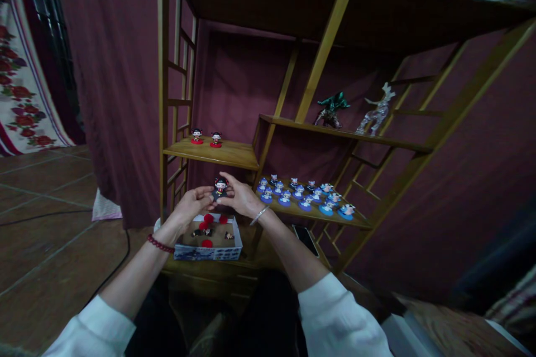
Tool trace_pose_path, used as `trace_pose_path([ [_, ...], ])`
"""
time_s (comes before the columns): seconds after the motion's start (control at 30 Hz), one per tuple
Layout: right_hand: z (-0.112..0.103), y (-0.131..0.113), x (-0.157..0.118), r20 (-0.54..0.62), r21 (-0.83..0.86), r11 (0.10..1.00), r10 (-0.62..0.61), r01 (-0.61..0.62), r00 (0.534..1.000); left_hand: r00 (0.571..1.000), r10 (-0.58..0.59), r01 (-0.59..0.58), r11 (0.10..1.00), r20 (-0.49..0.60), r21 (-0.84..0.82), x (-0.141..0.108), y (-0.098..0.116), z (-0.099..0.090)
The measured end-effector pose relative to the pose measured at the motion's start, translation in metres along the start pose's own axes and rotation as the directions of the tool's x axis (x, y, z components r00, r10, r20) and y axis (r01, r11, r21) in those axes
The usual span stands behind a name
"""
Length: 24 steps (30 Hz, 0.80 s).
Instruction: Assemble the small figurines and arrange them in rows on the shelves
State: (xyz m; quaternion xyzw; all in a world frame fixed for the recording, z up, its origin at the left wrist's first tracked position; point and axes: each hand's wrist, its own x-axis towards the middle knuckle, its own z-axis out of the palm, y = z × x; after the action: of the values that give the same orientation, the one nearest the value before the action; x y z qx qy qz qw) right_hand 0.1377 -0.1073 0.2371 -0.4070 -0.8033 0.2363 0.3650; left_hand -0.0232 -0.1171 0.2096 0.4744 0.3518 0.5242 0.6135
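Between my two hands, above the box, is a small figurine with black hair buns and a dark base. My left hand grips it at the base from the left. From the right, my right hand closes on it with thumb and fingers. Under them an open cardboard box holds several red discs and small dark figurine pieces. Two similar figurines on red bases, one at the left and one beside it, stand upright on the small upper-left shelf.
Rows of blue and purple figurines fill the lower right shelf. Above them stand a green figure and a clear deer figurine. A phone-like dark slab lies beneath my right forearm. Wooden posts frame the shelving.
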Motion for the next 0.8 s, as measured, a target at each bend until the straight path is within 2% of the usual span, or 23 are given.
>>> trace_pose_path([
  [0.2, -0.011, -0.005, 0.010, -0.018, 0.053, 0.998, -0.044, 0.045, 0.999, 0.997, 0.071, -0.071, 0.996, -0.004, 0.058, -0.005, 0.020, 0.008],
  [0.43, -0.022, -0.019, 0.016, -0.035, 0.105, 0.994, -0.022, 0.025, 0.999, 0.988, 0.156, -0.156, 0.987, -0.005, 0.047, 0.001, 0.029, 0.014],
  [0.57, -0.031, -0.027, 0.022, -0.043, 0.103, 0.993, -0.050, 0.054, 0.998, 0.976, 0.218, -0.217, 0.972, -0.005, 0.089, 0.006, 0.037, 0.018],
  [0.7, -0.043, -0.036, 0.030, -0.072, 0.069, 0.993, -0.087, 0.092, 0.994, 0.939, 0.344, -0.335, 0.927, -0.020, 0.170, 0.015, 0.045, 0.022],
  [0.8, -0.053, -0.043, 0.038, -0.095, 0.025, 0.993, -0.115, 0.118, 0.989, 0.886, 0.463, -0.429, 0.847, -0.036, 0.315, 0.028, 0.050, 0.024],
])
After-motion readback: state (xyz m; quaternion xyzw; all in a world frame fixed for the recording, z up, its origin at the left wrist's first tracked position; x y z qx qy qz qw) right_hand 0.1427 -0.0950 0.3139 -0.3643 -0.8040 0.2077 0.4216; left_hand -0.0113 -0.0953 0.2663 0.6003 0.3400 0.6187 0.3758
